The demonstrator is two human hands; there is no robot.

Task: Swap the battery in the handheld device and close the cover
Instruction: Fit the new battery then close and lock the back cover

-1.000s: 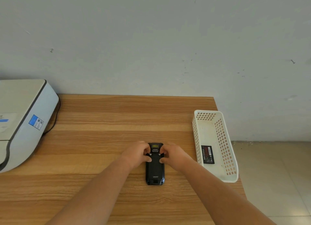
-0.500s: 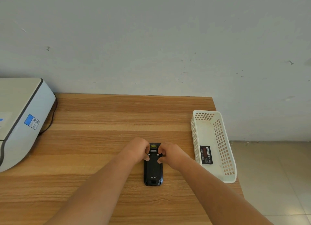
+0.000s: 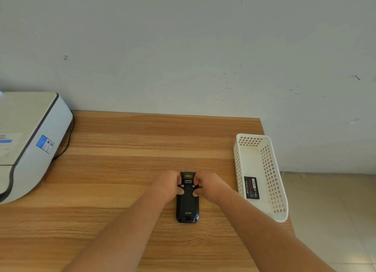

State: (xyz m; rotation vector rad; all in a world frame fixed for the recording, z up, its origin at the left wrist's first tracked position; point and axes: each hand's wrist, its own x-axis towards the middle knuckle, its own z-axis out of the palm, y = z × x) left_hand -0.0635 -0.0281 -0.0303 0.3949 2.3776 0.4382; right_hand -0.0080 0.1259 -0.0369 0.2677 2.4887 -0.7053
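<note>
Ahead of you a pale scuffed wall (image 3: 183, 48) backs the wooden table (image 3: 126, 149); beige tiled floor (image 3: 329, 221) (right side).

Worktop (image 3: 142, 149): wood-grain finish, striped light and mid brown, smooth with a low sheen. Handheld device (image 3: 187, 205): black plastic back, matt, two small shiny metal screws near the top. Basket (image 3: 273, 192): white perforated plastic, slightly glossy. Battery (image 3: 251, 187) inside it: black printed label. Printer (image 3: 28, 141): smooth pale plastic, dark trim. Wall (image 3: 183, 48): matt paint, scuffed. Floor (image 3: 329, 221): pale tiles.
</note>
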